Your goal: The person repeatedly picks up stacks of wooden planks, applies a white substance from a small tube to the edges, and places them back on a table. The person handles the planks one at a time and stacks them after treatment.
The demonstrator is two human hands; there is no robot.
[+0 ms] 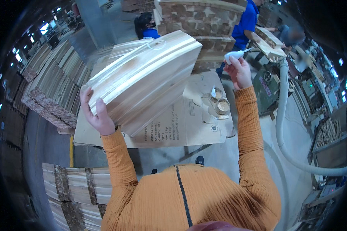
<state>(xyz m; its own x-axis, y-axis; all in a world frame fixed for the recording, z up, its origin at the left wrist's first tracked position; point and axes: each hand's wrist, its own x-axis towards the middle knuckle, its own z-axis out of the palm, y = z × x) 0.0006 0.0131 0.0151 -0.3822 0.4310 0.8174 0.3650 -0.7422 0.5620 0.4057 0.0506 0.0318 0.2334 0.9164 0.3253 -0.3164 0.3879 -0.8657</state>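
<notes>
My left hand (96,111) grips the near left end of a thick wooden panel (154,82) made of glued strips. Its thumb lies on the near face and its fingers curl round the end. The panel is tilted above a cardboard-covered table (173,133) and slants up toward the far right. Raised to the right, beyond the table's edge, my right hand (240,73) is closed round a small white squeeze bottle (234,57). The bottle's thin pointed nozzle aims up and right, apart from the panel.
Round open tins (222,106) and another small white nozzle bottle (213,91) stand on the cardboard's right side. Stacked wooden boards (58,84) rise at the left. Behind the table is a tall stack of wood blocks (200,19), with co-workers in blue nearby. A thick hose (283,115) hangs at right.
</notes>
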